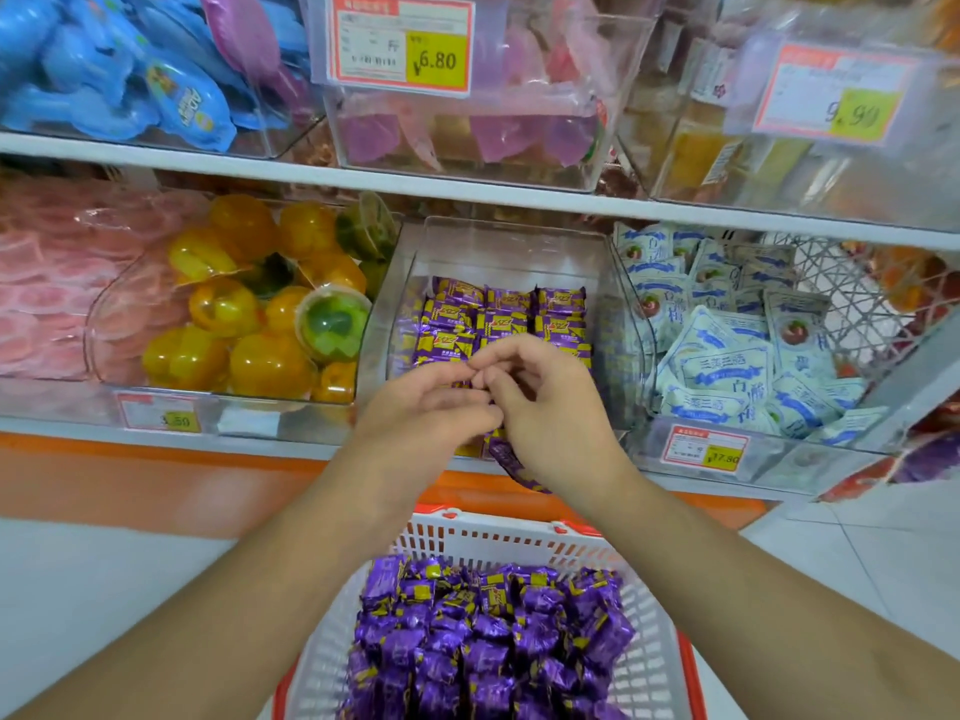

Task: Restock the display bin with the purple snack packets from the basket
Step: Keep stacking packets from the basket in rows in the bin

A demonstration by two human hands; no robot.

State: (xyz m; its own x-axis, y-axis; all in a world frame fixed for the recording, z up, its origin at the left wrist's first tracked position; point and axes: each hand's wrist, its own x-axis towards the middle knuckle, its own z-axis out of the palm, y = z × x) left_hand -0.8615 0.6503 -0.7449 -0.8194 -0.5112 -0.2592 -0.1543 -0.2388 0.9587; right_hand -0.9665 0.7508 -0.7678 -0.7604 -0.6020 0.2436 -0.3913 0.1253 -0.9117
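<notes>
Over the bin's [410,283] front edge, my left hand [431,402] and right hand [545,407] pinch packets [511,467]; one hangs long-axis slanting down-right.

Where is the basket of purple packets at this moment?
In the head view the basket sits bottom centre, on the floor below the shelf, directly under both hands and in front of the purple packet bin.

On the lower shelf to our left we see a clear bin of yellow and green jelly cups [249,324], with pink packets [47,298] further left. To our right sit pale blue packets [727,356]. Above, we find blue pouches [130,70] and price tags reading 6.80 [402,41] and 9.99 [831,90].
</notes>
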